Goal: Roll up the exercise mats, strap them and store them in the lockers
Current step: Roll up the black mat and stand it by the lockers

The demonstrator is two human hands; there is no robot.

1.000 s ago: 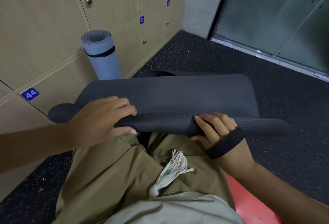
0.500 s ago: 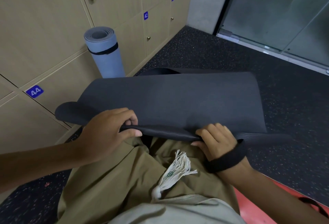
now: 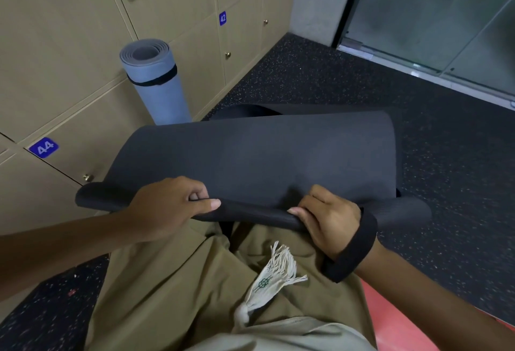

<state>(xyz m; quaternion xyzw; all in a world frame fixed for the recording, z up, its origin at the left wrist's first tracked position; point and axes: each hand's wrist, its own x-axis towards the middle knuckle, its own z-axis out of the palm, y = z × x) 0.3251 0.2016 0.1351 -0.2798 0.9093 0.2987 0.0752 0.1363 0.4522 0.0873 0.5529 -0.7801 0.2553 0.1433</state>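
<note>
The person holds the near edge of a black exercise mat [image 3: 256, 155] over their lap, and the first tight turn of the roll is just forming there. The left hand [image 3: 170, 205] is clamped on that rolled edge, fingers curled over the top and thumb laid along the front, probably to keep the core from springing open. The right hand [image 3: 327, 217] grips the same edge further along, fingers tucked round it, so both ends of the turn stay level. A black strap [image 3: 354, 250] loops round the right wrist, likely parked there to be within reach once the roll is finished. The rest of the mat lies out across the dark speckled floor [image 3: 446, 169]. A blue-grey mat [image 3: 156, 83], already rolled and strapped, stands upright against the beige lockers [image 3: 55, 44], not yet stored inside.
</note>
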